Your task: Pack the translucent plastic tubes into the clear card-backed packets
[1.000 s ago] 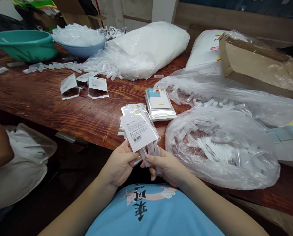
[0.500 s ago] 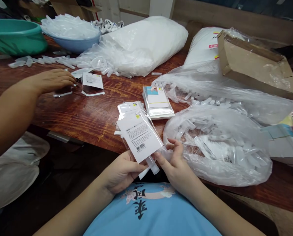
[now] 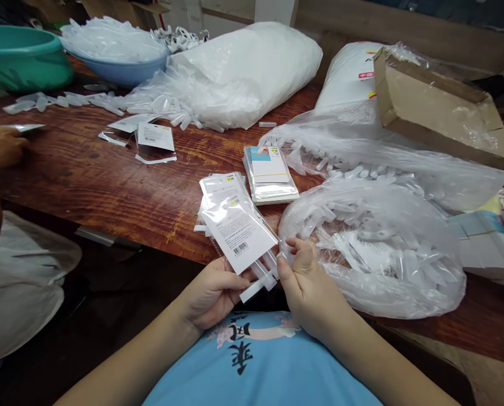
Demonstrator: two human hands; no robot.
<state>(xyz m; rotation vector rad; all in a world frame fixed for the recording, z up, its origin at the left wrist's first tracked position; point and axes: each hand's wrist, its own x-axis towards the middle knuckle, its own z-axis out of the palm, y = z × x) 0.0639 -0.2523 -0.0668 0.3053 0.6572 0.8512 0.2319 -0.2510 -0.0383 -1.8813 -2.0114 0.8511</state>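
Close in front of me is a clear plastic packet holding a white printed card with a barcode. Small translucent plastic tubes show at its near end, above a white flap strip. My left hand grips this end from the left, thumb on top. My right hand is closed, thumb and forefinger pinched at the packet's right corner; the exact hold is partly hidden. More card packets lie beneath and beyond it. Just past them sits a stack of carded packets.
An open plastic bag of tubes lies at right, below a cardboard tray. At the back are a large white sack, a blue basin heaped with tubes and a green basin. A co-worker's hand is at far left.
The tubes have gone further into the packet, and its flap strip now shows across the near end. The co-worker's hand has moved left, carrying a packet away from the small pile.
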